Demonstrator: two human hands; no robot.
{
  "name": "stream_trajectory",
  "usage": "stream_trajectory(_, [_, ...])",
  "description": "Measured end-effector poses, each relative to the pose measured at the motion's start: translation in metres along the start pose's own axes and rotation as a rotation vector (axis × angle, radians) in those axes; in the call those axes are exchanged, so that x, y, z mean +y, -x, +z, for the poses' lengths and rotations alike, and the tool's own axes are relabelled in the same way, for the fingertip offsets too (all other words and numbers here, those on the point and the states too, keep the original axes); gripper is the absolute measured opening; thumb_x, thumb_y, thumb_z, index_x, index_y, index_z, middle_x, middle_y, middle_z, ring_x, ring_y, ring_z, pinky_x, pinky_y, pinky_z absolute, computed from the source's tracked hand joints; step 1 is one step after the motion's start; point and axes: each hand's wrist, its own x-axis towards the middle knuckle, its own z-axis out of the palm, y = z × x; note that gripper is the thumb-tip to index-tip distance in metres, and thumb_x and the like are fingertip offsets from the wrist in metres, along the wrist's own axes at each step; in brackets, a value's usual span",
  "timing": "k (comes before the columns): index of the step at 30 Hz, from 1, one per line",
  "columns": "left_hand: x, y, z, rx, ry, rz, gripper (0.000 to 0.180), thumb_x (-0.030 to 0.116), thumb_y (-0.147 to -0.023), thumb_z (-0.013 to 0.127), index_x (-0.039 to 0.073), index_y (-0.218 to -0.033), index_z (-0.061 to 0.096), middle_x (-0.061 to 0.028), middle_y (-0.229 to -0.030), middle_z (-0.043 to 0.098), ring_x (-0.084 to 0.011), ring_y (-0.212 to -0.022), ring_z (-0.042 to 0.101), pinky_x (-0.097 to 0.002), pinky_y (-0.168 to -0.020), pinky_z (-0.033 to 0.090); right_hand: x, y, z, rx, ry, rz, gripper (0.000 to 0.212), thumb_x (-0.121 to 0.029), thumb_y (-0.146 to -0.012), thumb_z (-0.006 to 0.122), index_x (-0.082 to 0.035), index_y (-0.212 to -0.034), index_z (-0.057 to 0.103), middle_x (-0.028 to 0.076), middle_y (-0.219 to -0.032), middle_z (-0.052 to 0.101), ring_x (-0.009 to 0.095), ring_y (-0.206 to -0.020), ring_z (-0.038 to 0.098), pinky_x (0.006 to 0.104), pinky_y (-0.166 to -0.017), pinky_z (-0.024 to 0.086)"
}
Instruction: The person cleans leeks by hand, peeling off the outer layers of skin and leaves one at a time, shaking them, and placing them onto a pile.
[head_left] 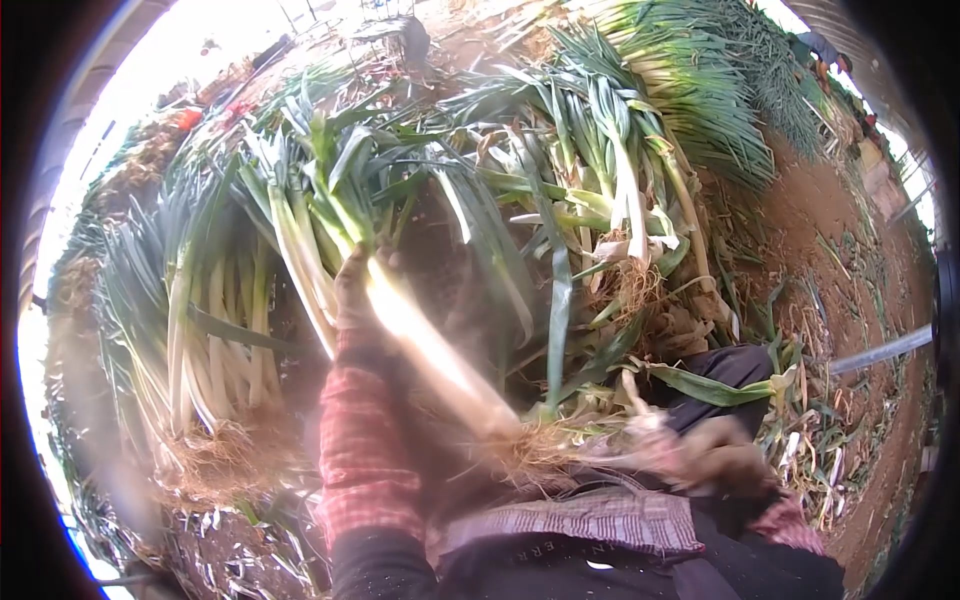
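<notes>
My left hand (355,280) is closed round a leek (430,335), gripping it where the white shank turns green. The leek slants down to the right, its leaves spreading above the hand and its roots (535,450) near my lap. My right hand (715,455) is low on the right by my knee, smeared by motion; its fingers cannot be made out. A pale, ragged strip of leek (645,415) lies against that hand, and whether it is held is unclear. A loose green leaf (715,388) crosses my dark trouser leg just above.
A bunch of leeks (215,370) stands at the left, roots down. More leeks with dry leaves (625,190) are heaped right of centre. Behind them is a large pile of green-topped stalks (690,80). Leaf scraps litter the brown soil (840,230), where a grey pipe (880,350) shows.
</notes>
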Motion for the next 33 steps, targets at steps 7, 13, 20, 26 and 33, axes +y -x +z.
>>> stream_trajectory(7, [-0.01, 0.026, 0.006, -0.245, -0.029, -0.146, 0.03, 0.02, -0.093, 0.057, 0.0, -0.114, 0.051, -0.0082, -0.1, 0.057, -0.0173, -0.077, 0.058, -0.0302, -0.071, 0.054, 0.049, 0.251, -0.201, 1.455, 0.269, 0.509, 0.026, -0.026, -0.087, 0.063, -0.009, -0.106, 0.058, 0.005, -0.087, 0.063, 0.014, -0.069, 0.057, 0.0307, -0.057, 0.046])
stream_trajectory(13, [-0.022, 0.034, 0.116, -0.411, -0.353, -0.236, 0.033, 0.025, -0.087, 0.062, -0.001, -0.107, 0.057, -0.0105, -0.09, 0.062, -0.0206, -0.072, 0.064, -0.0311, -0.065, 0.055, 0.084, 0.234, -0.203, 1.252, 1.129, 0.881, 0.034, -0.025, -0.073, 0.066, -0.003, -0.099, 0.066, 0.024, -0.092, 0.066, 0.037, -0.087, 0.065, 0.0419, -0.075, 0.051])
stream_trajectory(20, [0.052, -0.06, 0.205, -0.549, -1.363, 0.27, 0.03, 0.022, -0.085, 0.064, -0.001, -0.104, 0.063, -0.0099, -0.084, 0.065, -0.0194, -0.072, 0.064, -0.0299, -0.065, 0.054, -0.022, 0.036, -0.208, 1.129, 1.085, 0.142, 0.022, -0.024, -0.084, 0.061, -0.006, -0.095, 0.067, 0.016, -0.086, 0.067, 0.029, -0.077, 0.066, 0.0362, -0.068, 0.05])
stream_trajectory(26, [0.155, -0.146, 0.113, -0.134, -1.148, 0.219, 0.027, 0.019, -0.083, 0.064, -0.001, -0.102, 0.062, -0.0078, -0.076, 0.062, -0.0196, -0.068, 0.063, -0.0321, -0.063, 0.053, -0.028, -0.131, -0.193, 0.713, 1.035, 0.061, 0.03, -0.027, -0.083, 0.064, -0.005, -0.104, 0.067, 0.012, -0.091, 0.07, 0.022, -0.084, 0.067, 0.0329, -0.075, 0.053])
stream_trajectory(33, [0.175, -0.135, -0.144, 0.42, -2.259, 0.296, 0.101, 0.027, -0.074, 0.072, 0.017, -0.151, 0.007, -0.0258, -0.133, 0.046, -0.0396, -0.127, 0.042, -0.041, -0.107, 0.033, 0.015, -0.255, -0.148, 0.593, 1.08, 0.561, 0.071, -0.038, -0.08, 0.069, 0.005, -0.13, 0.043, 0.022, -0.112, 0.062, 0.031, -0.1, 0.063, 0.0376, -0.09, 0.049])
